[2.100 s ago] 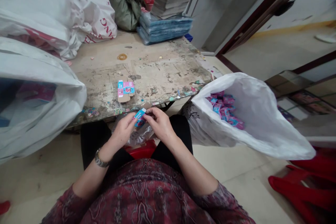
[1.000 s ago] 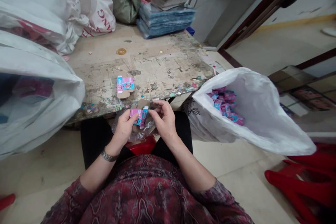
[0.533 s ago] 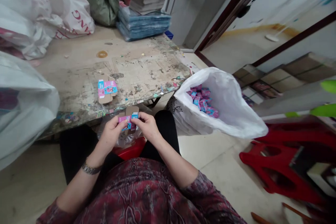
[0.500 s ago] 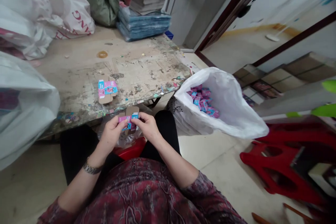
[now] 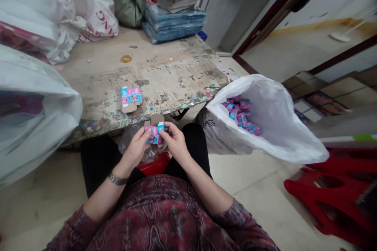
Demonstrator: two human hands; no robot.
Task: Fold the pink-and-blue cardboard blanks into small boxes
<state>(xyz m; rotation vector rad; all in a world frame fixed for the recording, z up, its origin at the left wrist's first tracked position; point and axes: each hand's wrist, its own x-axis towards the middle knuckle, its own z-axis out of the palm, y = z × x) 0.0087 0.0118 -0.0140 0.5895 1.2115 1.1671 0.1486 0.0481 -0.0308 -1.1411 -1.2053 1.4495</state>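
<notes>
Above my lap, a small pink and blue cardboard box (image 5: 152, 135) is held between both hands, with a brown end flap standing up at its far side. My left hand (image 5: 136, 147) grips its left edge, thumb on the printed face. My right hand (image 5: 176, 143) pinches the right side near the blue end panel. Beyond them, at the table's near edge, lies a flattened pink and blue carton (image 5: 131, 97) with its brown flaps spread. To my right, a white woven sack (image 5: 273, 121) stands open, holding many small pink and blue boxes (image 5: 240, 113).
The stained table (image 5: 103, 74) carries a yellow rubber ring (image 5: 126, 59), a stack of blue plastic-wrapped sheets (image 5: 176, 25) and white bags (image 5: 88, 4). Another white bag (image 5: 38, 125) bulges at my left. Red stools (image 5: 326, 196) stand on the right.
The view has shifted, so the table, sack and hands appear farther right. Both hands still hold the box, whose printed face now shows more fully.
</notes>
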